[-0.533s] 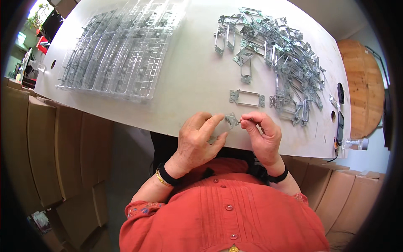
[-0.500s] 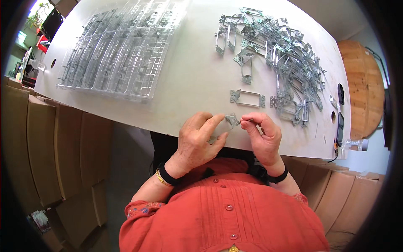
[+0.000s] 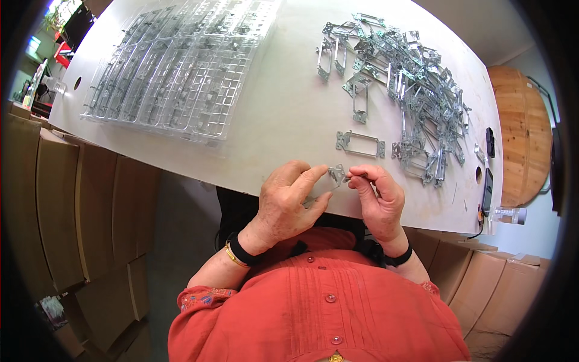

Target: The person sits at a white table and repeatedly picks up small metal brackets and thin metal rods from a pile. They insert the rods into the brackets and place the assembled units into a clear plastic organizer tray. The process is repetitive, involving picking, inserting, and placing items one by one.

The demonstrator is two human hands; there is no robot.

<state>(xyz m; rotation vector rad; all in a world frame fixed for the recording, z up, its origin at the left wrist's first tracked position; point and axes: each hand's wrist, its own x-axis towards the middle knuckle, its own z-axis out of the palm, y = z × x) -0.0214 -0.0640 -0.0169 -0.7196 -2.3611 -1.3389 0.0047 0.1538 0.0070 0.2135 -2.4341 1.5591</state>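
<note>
A small metal bracket [image 3: 335, 175] sits pinched between the fingertips of the left hand [image 3: 289, 202] and right hand [image 3: 377, 199] at the table's [image 3: 289, 114] near edge, its shape mostly hidden; beyond lie one flat bracket [image 3: 360, 144], a tangled bracket pile [image 3: 416, 96], clear plastic trays [image 3: 175, 72]; brown cardboard boxes [image 3: 72, 205] flank the person.

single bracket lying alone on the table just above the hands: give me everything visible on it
The lone bracket is a flat rectangular frame of thin, shiny grey metal, stamped by the look of it, with an open middle and a small shaped tab at each short end. It lies flat on the white table, long side running left to right, slightly tilted. Nothing touches it: it sits apart from the bracket pile to its right and just beyond the left hand and right hand. Finer detail is too small to tell.
</note>
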